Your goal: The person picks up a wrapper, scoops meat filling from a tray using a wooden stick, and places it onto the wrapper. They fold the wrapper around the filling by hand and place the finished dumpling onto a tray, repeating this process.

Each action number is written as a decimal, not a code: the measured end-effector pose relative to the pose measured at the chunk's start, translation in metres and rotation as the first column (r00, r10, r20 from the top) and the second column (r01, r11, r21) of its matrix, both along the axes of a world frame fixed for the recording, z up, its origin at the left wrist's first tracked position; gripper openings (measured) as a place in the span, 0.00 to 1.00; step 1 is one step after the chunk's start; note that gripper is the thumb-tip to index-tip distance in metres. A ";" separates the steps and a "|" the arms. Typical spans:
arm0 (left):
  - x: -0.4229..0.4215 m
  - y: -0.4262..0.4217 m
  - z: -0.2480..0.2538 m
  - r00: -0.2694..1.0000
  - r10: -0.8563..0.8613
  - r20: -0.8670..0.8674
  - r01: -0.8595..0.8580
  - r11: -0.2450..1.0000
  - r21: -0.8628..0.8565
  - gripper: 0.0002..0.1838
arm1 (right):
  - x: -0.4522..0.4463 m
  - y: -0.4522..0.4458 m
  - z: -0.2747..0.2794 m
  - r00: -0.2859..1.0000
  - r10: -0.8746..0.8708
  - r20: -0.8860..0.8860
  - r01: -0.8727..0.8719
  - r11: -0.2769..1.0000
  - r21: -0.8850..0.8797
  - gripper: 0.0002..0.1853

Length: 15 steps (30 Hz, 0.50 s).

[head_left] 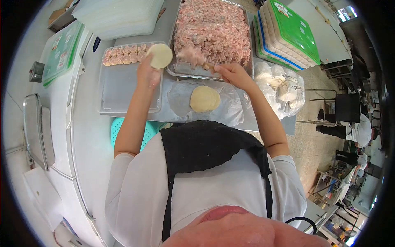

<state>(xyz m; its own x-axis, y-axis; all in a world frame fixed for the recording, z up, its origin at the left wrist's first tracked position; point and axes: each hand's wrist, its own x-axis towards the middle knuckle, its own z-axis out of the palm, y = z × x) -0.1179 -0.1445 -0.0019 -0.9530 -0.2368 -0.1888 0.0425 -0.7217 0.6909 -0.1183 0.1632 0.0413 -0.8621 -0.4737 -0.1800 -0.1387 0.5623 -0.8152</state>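
A round dumpling wrapper (161,56) lies over the fingers of my left hand (149,75), which is raised above the tray of dumplings. My right hand (235,75) grips a short wooden filling spatula (209,66); its far end is blurred and covered with pinkish meat. Just beyond is a large metal tray (169,68) heaped with minced meat filling (212,29). Filled dumplings (125,54) stand in rows at the far end of a clear plastic tray (131,88) at left. Between my forearms, a stack of wrappers (205,99) sits on a plastic bag (230,108).
Stacked trays with green lids (294,31) stand at the far right, beside a bag of white dough pieces (284,86). Translucent trays (119,16) are piled at the far left. A turquoise basket (119,129) sits below the table edge. Other people (362,127) are off to the right.
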 end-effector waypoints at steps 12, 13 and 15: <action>-0.007 0.125 0.044 0.979 -0.178 -0.103 0.205 0.869 0.450 0.39 | 0.022 0.042 0.050 0.854 0.137 -0.501 0.071 0.925 0.373 0.17; -0.007 0.129 0.044 0.978 -0.183 -0.103 0.209 0.870 0.446 0.39 | 0.027 0.042 0.055 0.841 0.093 -0.533 0.106 0.938 0.330 0.16; -0.007 0.138 0.049 0.983 -0.154 -0.099 0.181 0.906 0.382 0.39 | 0.024 0.051 0.049 0.823 0.046 -0.567 0.143 0.948 0.285 0.16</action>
